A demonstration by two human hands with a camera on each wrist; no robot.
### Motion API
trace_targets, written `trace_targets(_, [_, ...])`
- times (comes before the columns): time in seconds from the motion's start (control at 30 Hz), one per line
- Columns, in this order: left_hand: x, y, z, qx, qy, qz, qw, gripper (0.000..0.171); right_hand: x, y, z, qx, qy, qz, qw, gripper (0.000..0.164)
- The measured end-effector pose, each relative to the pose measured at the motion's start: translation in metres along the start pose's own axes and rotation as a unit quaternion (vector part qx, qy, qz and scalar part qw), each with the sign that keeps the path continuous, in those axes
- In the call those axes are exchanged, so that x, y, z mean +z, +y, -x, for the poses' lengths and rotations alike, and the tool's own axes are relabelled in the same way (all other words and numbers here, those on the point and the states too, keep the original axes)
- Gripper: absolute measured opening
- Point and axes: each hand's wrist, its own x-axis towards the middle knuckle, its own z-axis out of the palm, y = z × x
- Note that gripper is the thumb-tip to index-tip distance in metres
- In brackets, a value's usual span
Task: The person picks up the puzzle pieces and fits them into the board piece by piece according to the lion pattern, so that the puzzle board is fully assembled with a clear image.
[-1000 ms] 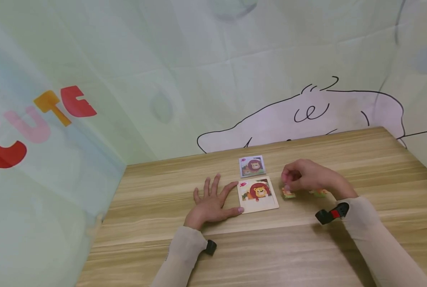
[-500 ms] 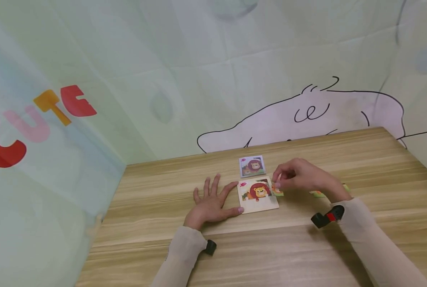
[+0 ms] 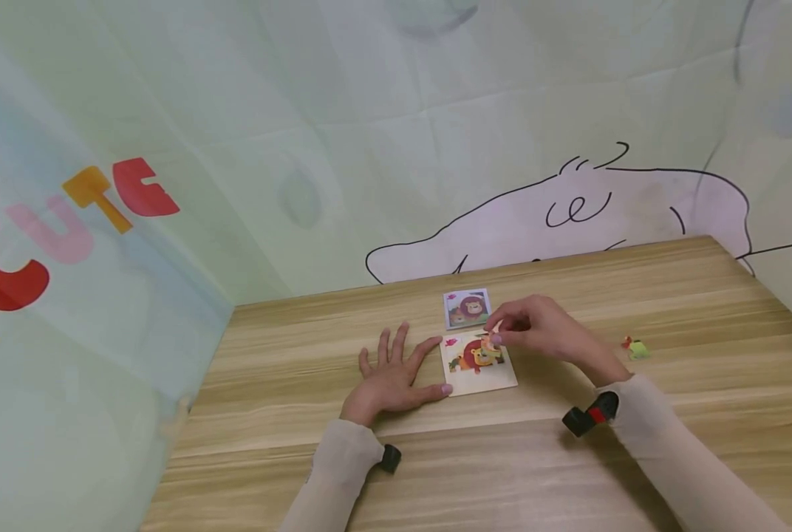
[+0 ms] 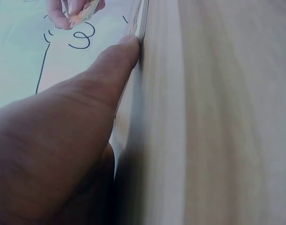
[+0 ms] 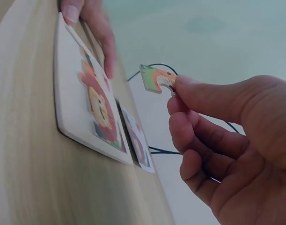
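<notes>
My right hand pinches a jigsaw puzzle piece between thumb and fingertips; the piece is orange and green. It hovers above the right side of a wooden puzzle board. The upper part of the board bears a lion picture, while its lower part is bare wood. With fingers spread straight, my left hand rests on the table at the board's left. Its thumb and index fingertip touch the board's left edge. In the left wrist view the thumb lies along that edge.
Just behind the board lies a picture card with the same lion scene. To the right, loose green and red puzzle material lies on the wood-grain table. A printed cloth backdrop rises behind the table.
My right hand has moved left with the puzzle piece, from the table beside the board to above it. The loose puzzle material at the right has come into fuller view. My left hand stays still.
</notes>
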Motion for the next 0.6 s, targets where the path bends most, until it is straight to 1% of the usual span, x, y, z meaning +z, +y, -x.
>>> trace_targets(0.23, [0.0,-0.001,0.003,0.007,0.006,-0.004,1.0,0.092,0.015,-0.003,-0.002,-0.007,-0.004,-0.011,1.0,0.017])
trace_targets(0.33, [0.0,0.0,0.004,0.009,0.007,-0.004,0.9999,0.092,0.023,-0.003,-0.004,-0.006,0.001,-0.023,1.0,0.017])
trace_targets(0.43, [0.0,0.0,0.004,0.009,0.01,-0.002,0.9999,0.091,0.032,-0.001,-0.005,-0.018,0.007,-0.029,0.999,0.014])
trace_targets(0.6, [0.001,-0.001,0.003,0.01,0.01,0.004,0.9999,0.092,0.044,-0.001,-0.007,-0.037,0.002,-0.02,0.999,0.011])
